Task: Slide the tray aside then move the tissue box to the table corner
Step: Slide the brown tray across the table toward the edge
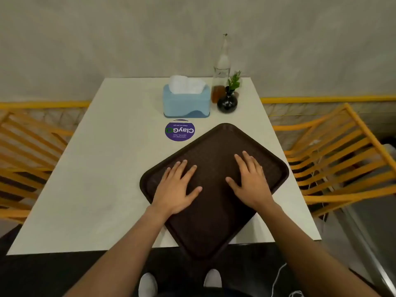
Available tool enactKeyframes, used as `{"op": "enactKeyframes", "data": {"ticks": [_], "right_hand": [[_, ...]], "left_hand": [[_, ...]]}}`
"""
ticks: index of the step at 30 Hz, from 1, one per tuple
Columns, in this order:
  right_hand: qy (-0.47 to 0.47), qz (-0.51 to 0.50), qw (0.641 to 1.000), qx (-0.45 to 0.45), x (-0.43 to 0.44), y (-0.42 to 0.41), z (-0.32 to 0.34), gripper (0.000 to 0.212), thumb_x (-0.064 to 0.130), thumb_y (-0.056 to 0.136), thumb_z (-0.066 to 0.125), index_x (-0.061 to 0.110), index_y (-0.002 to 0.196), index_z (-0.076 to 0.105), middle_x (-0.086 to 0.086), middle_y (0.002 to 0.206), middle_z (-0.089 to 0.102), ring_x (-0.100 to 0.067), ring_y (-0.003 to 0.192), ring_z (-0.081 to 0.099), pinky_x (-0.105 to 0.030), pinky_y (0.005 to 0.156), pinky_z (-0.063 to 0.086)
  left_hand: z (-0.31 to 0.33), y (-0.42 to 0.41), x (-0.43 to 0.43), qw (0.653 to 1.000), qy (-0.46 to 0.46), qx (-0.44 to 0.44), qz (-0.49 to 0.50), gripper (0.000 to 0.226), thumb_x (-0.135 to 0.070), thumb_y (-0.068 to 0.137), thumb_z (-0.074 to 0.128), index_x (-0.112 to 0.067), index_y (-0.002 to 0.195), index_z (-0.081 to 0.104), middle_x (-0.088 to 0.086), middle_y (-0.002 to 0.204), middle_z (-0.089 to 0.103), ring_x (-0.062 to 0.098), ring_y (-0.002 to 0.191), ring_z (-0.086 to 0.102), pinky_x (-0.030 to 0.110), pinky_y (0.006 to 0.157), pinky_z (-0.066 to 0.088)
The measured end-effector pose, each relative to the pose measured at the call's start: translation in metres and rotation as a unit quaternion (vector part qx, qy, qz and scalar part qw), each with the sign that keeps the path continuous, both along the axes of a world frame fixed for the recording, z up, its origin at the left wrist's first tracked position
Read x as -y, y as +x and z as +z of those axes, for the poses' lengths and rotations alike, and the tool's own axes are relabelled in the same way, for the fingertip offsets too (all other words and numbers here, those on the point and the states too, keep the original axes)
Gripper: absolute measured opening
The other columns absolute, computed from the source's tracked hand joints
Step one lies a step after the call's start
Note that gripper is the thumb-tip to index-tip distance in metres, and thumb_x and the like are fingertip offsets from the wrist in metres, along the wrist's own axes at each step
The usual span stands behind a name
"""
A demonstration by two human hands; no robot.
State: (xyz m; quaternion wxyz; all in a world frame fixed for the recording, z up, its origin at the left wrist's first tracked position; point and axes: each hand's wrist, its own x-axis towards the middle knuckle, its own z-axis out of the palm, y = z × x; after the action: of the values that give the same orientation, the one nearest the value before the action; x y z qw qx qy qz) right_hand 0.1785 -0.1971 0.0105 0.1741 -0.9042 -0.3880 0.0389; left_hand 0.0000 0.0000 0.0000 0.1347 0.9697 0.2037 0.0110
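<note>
Tray [214, 219] flat under both palms

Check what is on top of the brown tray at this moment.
Only the left hand and right hand, both flat, palms down, fingers spread on the brown tray. Nothing else shows on it; the patches under the palms are covered.

The tray [214, 211] lies turned cornerwise on the near right part of the surface [96, 179], one corner jutting over the near edge. Both hands rest flat on it, the left hand [176, 187] beside the right hand [250, 181]. Behind the tray sits a round sticker [180, 130], and behind that the tissue box [186, 101]. Right of the box stand a bottle [220, 78] and a small vase [227, 102], near the far edge. Chairs [334, 157] flank both sides.
</note>
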Motion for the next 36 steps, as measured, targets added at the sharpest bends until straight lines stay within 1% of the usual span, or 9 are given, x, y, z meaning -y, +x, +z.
{"op": "enactKeyframes", "data": {"ticks": [2,5,7,10,21,29,33,35,36], "right_hand": [[-0.023,-0.004,1.0,-0.007,0.004,0.003,-0.005,0.079,0.059,0.094,0.052,0.026,0.158,0.019,-0.005,0.167,0.01,-0.031,0.152,0.008,-0.055,0.12,0.019],[-0.072,-0.004,0.997,-0.014,0.008,0.007,-0.019,0.076,0.067,0.095,0.036,0.024,0.156,0.025,-0.005,0.167,0.015,-0.031,0.152,0.009,-0.051,0.122,0.013],[-0.09,0.007,0.996,-0.003,0.007,0.008,-0.024,0.076,0.07,0.095,0.025,0.025,0.155,0.028,-0.003,0.166,0.018,-0.029,0.152,0.01,-0.05,0.121,0.007],[-0.095,0.017,0.995,0.005,0.001,0.009,-0.026,0.076,0.071,0.094,0.02,0.026,0.155,0.028,-0.002,0.166,0.02,-0.028,0.152,0.011,-0.049,0.12,0.006],[-0.113,0.115,0.987,0.019,-0.037,0.001,-0.022,0.078,0.072,0.095,0.015,0.025,0.157,0.025,-0.001,0.167,0.017,-0.025,0.153,0.008,-0.045,0.121,0.002],[-0.131,0.216,0.967,0.022,-0.086,-0.009,-0.014,0.077,0.072,0.096,0.017,0.027,0.157,0.024,0.002,0.167,0.015,-0.022,0.153,0.005,-0.042,0.12,0.0],[-0.153,0.27,0.951,0.008,-0.123,-0.013,-0.005,0.076,0.072,0.095,0.02,0.029,0.159,0.019,0.004,0.168,0.01,-0.019,0.153,0.002,-0.044,0.122,0.002],[-0.168,0.282,0.945,0.009,-0.14,-0.018,0.004,0.072,0.069,0.097,0.026,0.029,0.157,0.025,0.003,0.167,0.014,-0.02,0.153,0.004,-0.047,0.123,0.004],[-0.154,0.276,0.949,0.012,-0.145,-0.021,0.008,0.067,0.065,0.099,0.032,0.028,0.155,0.033,0.002,0.165,0.021,-0.021,0.153,0.01,-0.049,0.123,0.007]], "left_hand": [[-0.005,-0.002,0.004,1.0,0.007,-0.015,0.006,0.079,-0.077,0.091,0.018,-0.037,0.159,0.015,0.002,0.169,0.009,0.021,0.156,0.002,0.043,0.125,0.003],[-0.014,-0.006,0.008,0.999,0.014,-0.029,0.017,0.079,-0.078,0.092,0.012,-0.037,0.159,0.011,0.002,0.17,0.006,0.02,0.156,-0.002,0.043,0.125,0.0],[-0.015,-0.006,0.009,0.999,0.021,-0.03,0.02,0.079,-0.078,0.092,0.011,-0.037,0.16,0.01,0.002,0.17,0.005,0.021,0.156,-0.002,0.043,0.125,-0.002],[-0.015,-0.01,0.008,0.999,0.016,-0.033,0.033,0.078,-0.077,0.092,0.012,-0.037,0.16,0.009,0.002,0.17,0.004,0.021,0.156,-0.003,0.042,0.124,-0.005],[-0.015,-0.051,0.014,0.99,0.001,-0.04,0.135,0.079,-0.078,0.091,0.008,-0.038,0.159,0.008,0.003,0.17,0.005,0.022,0.156,-0.002,0.047,0.126,0.003],[-0.007,-0.096,0.004,0.983,0.042,-0.072,0.166,0.08,-0.076,0.092,0.009,-0.032,0.16,0.014,0.009,0.167,0.019,0.029,0.153,0.018,0.049,0.12,0.022],[0.003,-0.112,-0.01,0.976,0.031,-0.112,0.187,0.082,-0.076,0.091,0.011,-0.031,0.16,0.012,0.009,0.167,0.019,0.03,0.151,0.02,0.051,0.117,0.027],[0.009,-0.116,-0.02,0.973,0.014,-0.14,0.185,0.082,-0.074,0.09,0.018,-0.031,0.16,0.012,0.009,0.166,0.018,0.031,0.15,0.021,0.052,0.114,0.029],[0.014,-0.117,-0.027,0.972,0.005,-0.148,0.181,0.081,-0.072,0.09,0.024,-0.03,0.159,0.016,0.009,0.164,0.023,0.031,0.148,0.025,0.052,0.113,0.031]]}}
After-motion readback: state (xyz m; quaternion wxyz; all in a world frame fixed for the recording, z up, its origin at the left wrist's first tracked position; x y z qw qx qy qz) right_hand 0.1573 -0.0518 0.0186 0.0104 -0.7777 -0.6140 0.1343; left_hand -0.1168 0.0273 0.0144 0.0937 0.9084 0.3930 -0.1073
